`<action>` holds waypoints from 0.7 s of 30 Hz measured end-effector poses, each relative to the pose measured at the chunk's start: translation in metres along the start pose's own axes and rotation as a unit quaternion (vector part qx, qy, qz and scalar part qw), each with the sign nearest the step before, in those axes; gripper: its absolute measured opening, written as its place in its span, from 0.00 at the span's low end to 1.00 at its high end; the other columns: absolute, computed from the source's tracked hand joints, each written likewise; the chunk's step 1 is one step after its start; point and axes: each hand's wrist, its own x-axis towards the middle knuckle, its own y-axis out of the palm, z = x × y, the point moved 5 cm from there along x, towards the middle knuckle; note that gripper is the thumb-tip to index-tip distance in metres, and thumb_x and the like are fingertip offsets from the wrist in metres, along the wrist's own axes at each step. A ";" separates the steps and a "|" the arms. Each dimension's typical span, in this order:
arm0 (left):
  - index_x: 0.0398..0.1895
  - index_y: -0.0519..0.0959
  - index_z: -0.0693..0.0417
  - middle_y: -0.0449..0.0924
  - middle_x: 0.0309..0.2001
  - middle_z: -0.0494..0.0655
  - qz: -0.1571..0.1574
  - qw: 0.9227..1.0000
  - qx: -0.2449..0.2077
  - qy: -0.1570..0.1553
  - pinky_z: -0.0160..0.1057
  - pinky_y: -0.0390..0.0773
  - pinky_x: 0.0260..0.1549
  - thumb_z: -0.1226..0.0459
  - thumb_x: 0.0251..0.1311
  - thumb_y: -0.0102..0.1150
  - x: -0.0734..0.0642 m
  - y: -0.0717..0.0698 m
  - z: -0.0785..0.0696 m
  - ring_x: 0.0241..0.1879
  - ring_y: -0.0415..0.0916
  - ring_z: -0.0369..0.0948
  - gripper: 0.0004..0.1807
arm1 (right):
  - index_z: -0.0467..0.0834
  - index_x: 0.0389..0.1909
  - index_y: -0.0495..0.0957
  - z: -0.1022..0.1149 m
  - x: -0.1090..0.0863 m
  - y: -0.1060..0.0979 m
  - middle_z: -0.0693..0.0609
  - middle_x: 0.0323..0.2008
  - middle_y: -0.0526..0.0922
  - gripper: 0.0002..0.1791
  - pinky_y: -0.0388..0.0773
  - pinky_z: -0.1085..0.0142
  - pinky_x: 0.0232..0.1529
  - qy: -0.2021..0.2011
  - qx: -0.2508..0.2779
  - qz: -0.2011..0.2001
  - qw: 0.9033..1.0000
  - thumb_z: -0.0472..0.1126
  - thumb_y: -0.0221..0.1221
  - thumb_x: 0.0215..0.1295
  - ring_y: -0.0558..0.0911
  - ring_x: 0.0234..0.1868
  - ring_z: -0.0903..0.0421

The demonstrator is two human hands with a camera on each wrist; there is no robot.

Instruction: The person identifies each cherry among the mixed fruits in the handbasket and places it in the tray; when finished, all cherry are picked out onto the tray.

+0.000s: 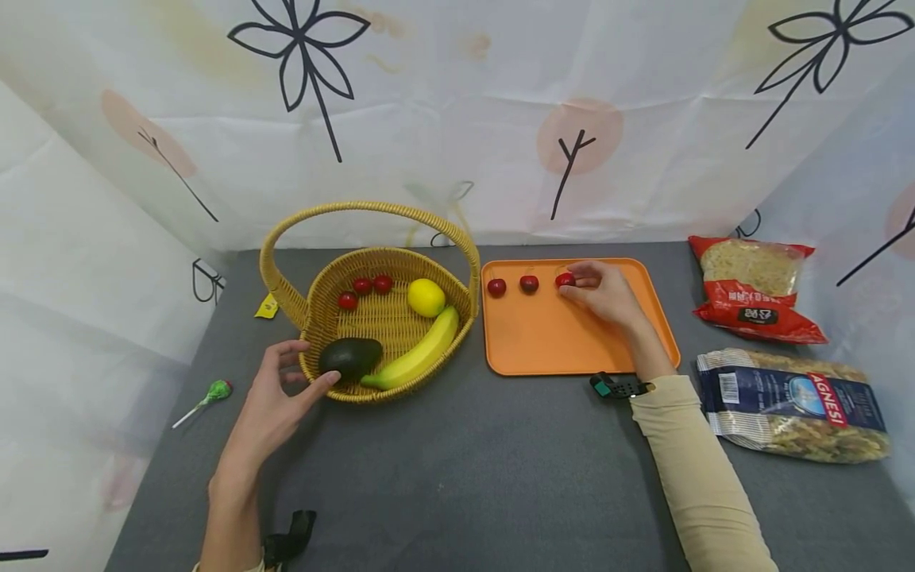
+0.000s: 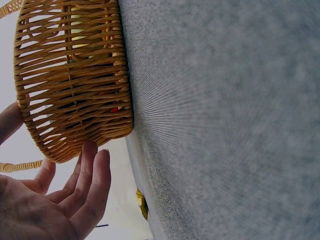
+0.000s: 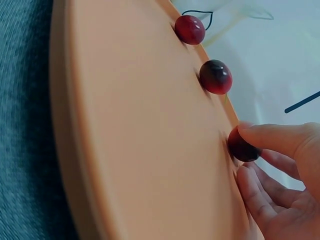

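Observation:
A yellow wicker basket [image 1: 386, 322] with a tall handle holds a dark green avocado [image 1: 350, 357], a banana [image 1: 418, 349], a lemon [image 1: 426, 298] and several small red fruits [image 1: 363, 286]. My left hand [image 1: 279, 397] holds the basket's near-left rim, thumb over the edge beside the avocado; in the left wrist view its fingers [image 2: 89, 170] lie against the woven outer wall. On the orange tray [image 1: 550, 338], my right hand [image 1: 604, 294] pinches a red cherry [image 3: 242, 145] between thumb and fingers. Two more cherries, one in the middle [image 1: 529, 284] and one at left [image 1: 496, 287], sit in line with it.
Right of the tray lie a red bag of dry food [image 1: 758, 290] and a blue-labelled pasta bag [image 1: 793, 405]. A green-wrapped lollipop [image 1: 218, 390] and a small yellow packet [image 1: 268, 307] lie left of the basket. A patterned white cloth [image 1: 457, 159] hangs behind the grey table [image 1: 457, 477].

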 end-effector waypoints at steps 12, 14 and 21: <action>0.82 0.56 0.55 0.67 0.75 0.65 -0.003 1.000 0.000 0.006 0.54 0.81 0.55 0.43 0.73 0.67 -0.001 -0.001 0.000 0.70 0.73 0.60 0.47 | 0.35 0.71 0.75 0.014 -0.013 -0.012 0.34 0.70 0.79 0.28 0.75 0.76 0.52 -0.005 0.027 -0.023 0.999 0.41 0.68 0.76 0.80 0.70 0.35; 0.82 0.56 0.55 0.67 0.75 0.65 -0.003 1.000 0.000 0.009 0.53 0.81 0.54 0.43 0.73 0.67 -0.001 -0.001 0.000 0.69 0.74 0.60 0.47 | 0.34 0.70 0.75 0.021 -0.017 -0.015 0.34 0.70 0.79 0.27 0.75 0.80 0.49 -0.022 0.038 -0.030 0.999 0.40 0.67 0.76 0.80 0.70 0.35; 0.82 0.56 0.54 0.67 0.75 0.64 -0.003 1.000 -0.003 0.007 0.52 0.81 0.54 0.44 0.73 0.68 -0.002 0.000 0.001 0.69 0.74 0.60 0.47 | 0.36 0.69 0.77 0.051 -0.029 -0.018 0.35 0.68 0.80 0.24 0.78 0.79 0.53 -0.080 0.073 -0.029 0.994 0.39 0.67 0.77 0.84 0.62 0.55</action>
